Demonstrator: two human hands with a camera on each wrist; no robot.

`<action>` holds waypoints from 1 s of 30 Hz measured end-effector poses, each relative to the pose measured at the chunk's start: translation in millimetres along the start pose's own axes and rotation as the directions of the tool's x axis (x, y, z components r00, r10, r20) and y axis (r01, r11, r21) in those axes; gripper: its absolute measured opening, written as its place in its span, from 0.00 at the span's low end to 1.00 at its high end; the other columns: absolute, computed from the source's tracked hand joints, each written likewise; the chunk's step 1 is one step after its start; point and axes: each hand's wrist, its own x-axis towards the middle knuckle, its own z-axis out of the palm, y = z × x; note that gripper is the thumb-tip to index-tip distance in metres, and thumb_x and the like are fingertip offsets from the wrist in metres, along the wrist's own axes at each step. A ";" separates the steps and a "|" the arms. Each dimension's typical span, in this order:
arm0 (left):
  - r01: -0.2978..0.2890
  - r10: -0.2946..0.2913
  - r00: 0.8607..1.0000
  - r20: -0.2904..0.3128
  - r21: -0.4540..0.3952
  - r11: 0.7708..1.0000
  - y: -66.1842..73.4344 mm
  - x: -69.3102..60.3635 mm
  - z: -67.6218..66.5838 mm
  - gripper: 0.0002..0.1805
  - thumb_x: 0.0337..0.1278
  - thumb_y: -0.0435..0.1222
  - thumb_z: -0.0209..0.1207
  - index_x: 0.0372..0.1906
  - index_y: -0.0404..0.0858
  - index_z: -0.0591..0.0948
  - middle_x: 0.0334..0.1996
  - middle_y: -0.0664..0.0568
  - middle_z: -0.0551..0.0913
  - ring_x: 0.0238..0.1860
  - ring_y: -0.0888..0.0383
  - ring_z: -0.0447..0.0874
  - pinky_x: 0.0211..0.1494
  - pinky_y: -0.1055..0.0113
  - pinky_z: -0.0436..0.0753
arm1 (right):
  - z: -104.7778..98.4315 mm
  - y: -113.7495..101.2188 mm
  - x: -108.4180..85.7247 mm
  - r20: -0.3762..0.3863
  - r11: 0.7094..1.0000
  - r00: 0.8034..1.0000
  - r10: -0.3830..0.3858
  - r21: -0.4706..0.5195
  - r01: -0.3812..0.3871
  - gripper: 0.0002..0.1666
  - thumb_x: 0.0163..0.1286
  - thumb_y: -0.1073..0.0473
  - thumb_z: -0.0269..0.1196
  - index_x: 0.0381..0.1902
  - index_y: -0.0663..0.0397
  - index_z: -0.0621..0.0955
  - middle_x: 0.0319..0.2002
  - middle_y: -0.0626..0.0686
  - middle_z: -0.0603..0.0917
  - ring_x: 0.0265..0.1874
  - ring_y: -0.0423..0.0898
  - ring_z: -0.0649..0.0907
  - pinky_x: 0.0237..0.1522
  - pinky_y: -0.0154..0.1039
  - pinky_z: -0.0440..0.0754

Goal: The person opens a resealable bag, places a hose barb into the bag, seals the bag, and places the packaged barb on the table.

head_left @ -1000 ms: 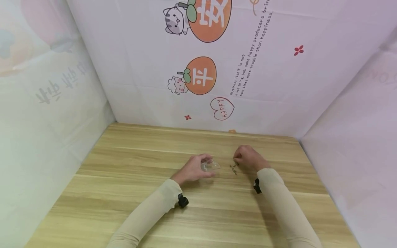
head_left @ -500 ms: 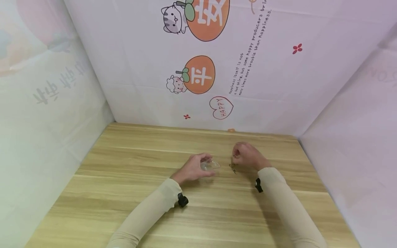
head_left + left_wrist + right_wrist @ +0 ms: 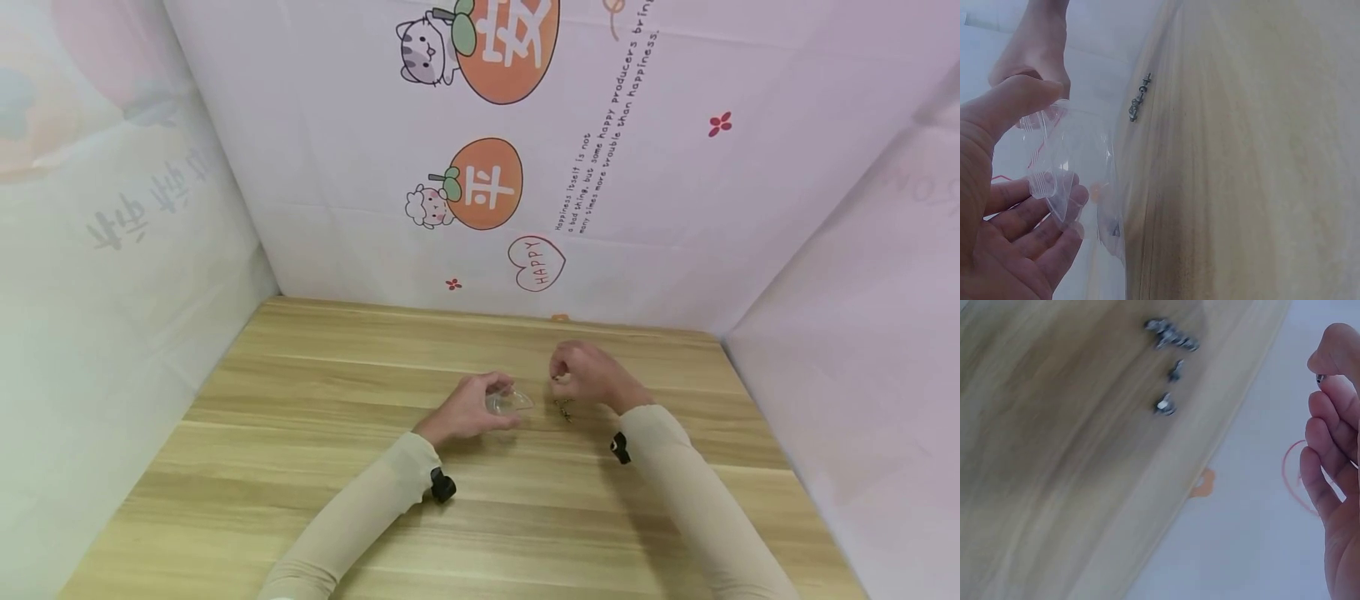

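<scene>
My left hand [image 3: 467,408] grips a small clear plastic cup [image 3: 1079,156], thumb on one side and fingers on the other. Something small and dark shows low inside the cup in the left wrist view, too blurred to name. My right hand [image 3: 588,372] is raised just above the table, to the right of the cup. Between its thumb and forefinger it pinches a small metal screw [image 3: 1320,378], mostly hidden by the fingertips. Several similar dark metal screws [image 3: 1169,334] lie in a loose group on the wood, below the right hand and right of the cup.
The wooden table [image 3: 360,517] carries all of this. A white printed sheet [image 3: 337,167] stands along its back edge, and pale sheets [image 3: 862,358] close off the left and right sides. Each wrist wears a small black camera [image 3: 442,485].
The right hand has lifted off the screws with one pinched and shifted slightly left toward the cup. The left hand and cup have stayed in place.
</scene>
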 end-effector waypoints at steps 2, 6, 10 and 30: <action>0.000 0.000 1.000 0.002 -0.004 1.000 0.5 -0.1 0.0 0.38 0.55 0.43 0.77 0.69 0.34 0.77 0.62 0.46 0.86 0.66 0.48 0.83 0.73 0.53 0.80 | -0.8 -5.0 1.9 -0.003 0.999 1.000 -0.031 -0.007 0.031 0.07 0.56 0.63 0.73 0.28 0.48 0.84 0.30 0.43 0.83 0.32 0.38 0.79 0.37 0.36 0.82; 0.000 0.000 1.000 0.002 -0.007 1.000 0.8 -0.2 -0.5 0.39 0.56 0.44 0.77 0.70 0.34 0.77 0.62 0.46 0.86 0.67 0.48 0.82 0.74 0.53 0.79 | -1.8 -16.8 5.9 0.000 0.997 0.998 -0.069 -0.015 0.069 0.06 0.56 0.63 0.73 0.28 0.47 0.85 0.30 0.42 0.83 0.32 0.41 0.82 0.37 0.36 0.83; 0.005 -0.005 1.000 0.003 -0.001 1.000 0.8 -0.3 -0.3 0.39 0.56 0.44 0.77 0.70 0.34 0.77 0.63 0.46 0.86 0.68 0.48 0.82 0.74 0.53 0.79 | -2.1 -28.3 9.3 0.005 0.995 0.996 -0.088 -0.039 0.088 0.07 0.56 0.63 0.74 0.28 0.46 0.85 0.30 0.42 0.84 0.33 0.43 0.84 0.38 0.36 0.84; 0.008 -0.009 1.000 0.013 0.019 1.000 0.4 1.4 0.4 0.35 0.56 0.46 0.77 0.67 0.40 0.79 0.63 0.47 0.85 0.68 0.50 0.82 0.73 0.54 0.80 | 6.7 -56.5 16.7 0.011 0.972 0.972 -0.233 -0.037 0.234 0.04 0.58 0.63 0.72 0.33 0.53 0.89 0.33 0.45 0.87 0.34 0.38 0.85 0.39 0.30 0.86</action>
